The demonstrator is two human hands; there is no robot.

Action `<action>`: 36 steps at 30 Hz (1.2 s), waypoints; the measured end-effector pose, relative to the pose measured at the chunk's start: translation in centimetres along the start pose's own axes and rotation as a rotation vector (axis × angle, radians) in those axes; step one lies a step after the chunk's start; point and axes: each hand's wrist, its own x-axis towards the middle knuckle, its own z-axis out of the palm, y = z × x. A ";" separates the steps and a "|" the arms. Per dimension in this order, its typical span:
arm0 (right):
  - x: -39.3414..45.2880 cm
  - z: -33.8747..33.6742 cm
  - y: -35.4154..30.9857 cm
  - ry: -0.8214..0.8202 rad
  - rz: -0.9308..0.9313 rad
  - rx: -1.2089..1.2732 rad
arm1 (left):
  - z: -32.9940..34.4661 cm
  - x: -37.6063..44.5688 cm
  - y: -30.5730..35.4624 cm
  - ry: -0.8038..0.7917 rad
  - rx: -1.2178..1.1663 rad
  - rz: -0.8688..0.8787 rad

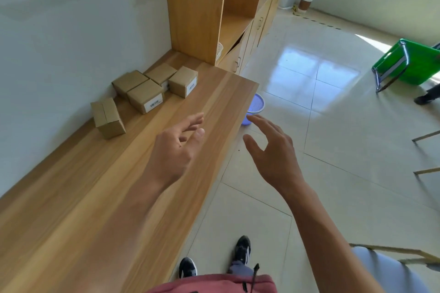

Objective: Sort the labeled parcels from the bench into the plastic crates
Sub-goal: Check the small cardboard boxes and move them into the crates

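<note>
While both hands hang empty, left hand [177, 147] and right hand [271, 150] loose-fingered, boxy cardboard parcels [145, 95], woodgrain bench [119, 185]

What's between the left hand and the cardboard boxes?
Nothing: the head view shows only bare wooden bench between the open left hand and the nearest cardboard box.

You have five brown cardboard parcels [145, 93] clustered at the far end of the wooden bench [119, 185], against the wall. Two show white labels on their near sides. One [108, 118] sits slightly apart, nearest you, its taped seam up.
</note>
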 end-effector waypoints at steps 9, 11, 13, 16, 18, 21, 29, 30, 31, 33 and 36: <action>9.6 1.3 5.2 -0.132 -0.015 0.037 | 4.0 7.5 -2.0 0.068 0.031 -0.089; 12.4 1.1 6.9 -0.165 -0.019 0.045 | 5.5 9.8 -2.1 0.098 0.042 -0.106; 15.4 0.5 8.6 -0.192 -0.032 0.050 | 6.9 12.2 -1.8 0.128 0.045 -0.129; 20.5 -0.1 11.0 -0.242 -0.053 0.062 | 9.1 15.7 -1.7 0.167 0.064 -0.168; 23.2 0.2 12.3 -0.287 -0.073 0.072 | 10.1 17.5 -2.0 0.205 0.072 -0.199; 26.6 1.2 13.7 -0.356 -0.125 0.074 | 11.1 19.1 -2.6 0.267 0.095 -0.238; 34.7 6.7 13.9 -0.508 -0.236 0.047 | 10.6 24.2 -6.6 0.397 0.105 -0.357; 35.7 7.5 13.7 -0.521 -0.251 0.029 | 10.4 24.9 -7.4 0.408 0.100 -0.369; 36.8 8.3 13.6 -0.532 -0.259 0.012 | 10.2 25.7 -8.1 0.416 0.093 -0.381; 38.8 9.7 13.3 -0.554 -0.262 -0.004 | 9.7 27.5 -9.5 0.427 0.083 -0.409; 41.6 11.7 13.2 -0.592 -0.298 -0.005 | 9.4 29.7 -11.4 0.453 0.072 -0.446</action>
